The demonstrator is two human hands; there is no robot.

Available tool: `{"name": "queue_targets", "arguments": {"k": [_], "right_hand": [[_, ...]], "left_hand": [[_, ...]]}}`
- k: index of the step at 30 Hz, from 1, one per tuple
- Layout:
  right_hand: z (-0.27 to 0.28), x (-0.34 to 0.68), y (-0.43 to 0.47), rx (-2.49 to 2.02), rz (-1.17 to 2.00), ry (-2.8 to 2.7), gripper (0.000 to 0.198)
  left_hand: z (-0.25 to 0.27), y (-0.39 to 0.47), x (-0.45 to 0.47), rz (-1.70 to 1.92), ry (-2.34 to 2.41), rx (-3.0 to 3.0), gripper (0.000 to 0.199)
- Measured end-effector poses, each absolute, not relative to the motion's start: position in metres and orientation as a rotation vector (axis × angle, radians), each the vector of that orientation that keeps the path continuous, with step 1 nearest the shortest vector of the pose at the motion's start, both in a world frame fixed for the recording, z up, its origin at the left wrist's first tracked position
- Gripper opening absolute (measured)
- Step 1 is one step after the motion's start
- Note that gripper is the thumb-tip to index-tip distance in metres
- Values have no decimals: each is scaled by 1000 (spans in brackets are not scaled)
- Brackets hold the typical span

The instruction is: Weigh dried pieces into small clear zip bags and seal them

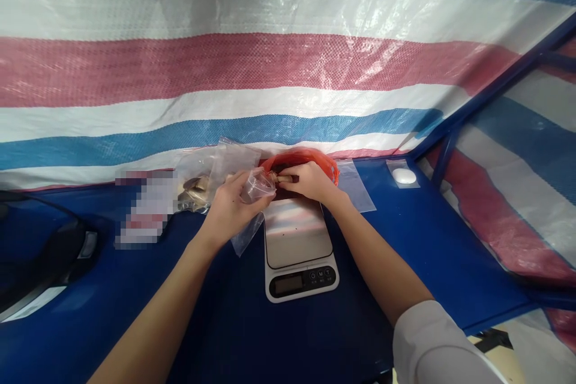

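Note:
My left hand (227, 207) is closed around a small clear plastic bag (258, 186), its mouth facing right. At that mouth, the fingers of my right hand (310, 181) pinch light brown pieces (279, 178), too small and partly hidden to name. Both hands are over the far end of a white kitchen scale (299, 234), whose display looks blank; a few dark crumbs lie on its plate. Just behind the right hand is an orange-red plastic bag (330, 163), open, with brown contents mostly hidden. Left of my left hand stands a clear bag of pale brown slices (197, 192).
Flat clear zip bags (357, 186) lie right of the orange-red bag. Farther right is a white oval object (404, 176) on a small clear bag. A black device with a cable (58, 252) sits left on the blue table (225, 324). Striped sheeting (270, 66) rises behind.

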State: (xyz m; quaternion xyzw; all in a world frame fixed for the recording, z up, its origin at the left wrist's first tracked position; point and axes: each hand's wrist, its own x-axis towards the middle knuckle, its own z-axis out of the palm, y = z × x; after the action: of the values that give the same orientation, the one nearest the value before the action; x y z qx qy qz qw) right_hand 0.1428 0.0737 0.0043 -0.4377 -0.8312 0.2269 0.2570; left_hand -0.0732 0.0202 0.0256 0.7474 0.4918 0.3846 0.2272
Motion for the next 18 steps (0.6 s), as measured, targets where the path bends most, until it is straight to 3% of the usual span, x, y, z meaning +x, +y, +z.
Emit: {"name": "queue_targets", "arguments": {"k": [18], "right_hand": [[69, 176, 43, -1074, 815, -2177, 18]], "left_hand": [[18, 19, -62, 1071, 1302, 2148, 61]]}}
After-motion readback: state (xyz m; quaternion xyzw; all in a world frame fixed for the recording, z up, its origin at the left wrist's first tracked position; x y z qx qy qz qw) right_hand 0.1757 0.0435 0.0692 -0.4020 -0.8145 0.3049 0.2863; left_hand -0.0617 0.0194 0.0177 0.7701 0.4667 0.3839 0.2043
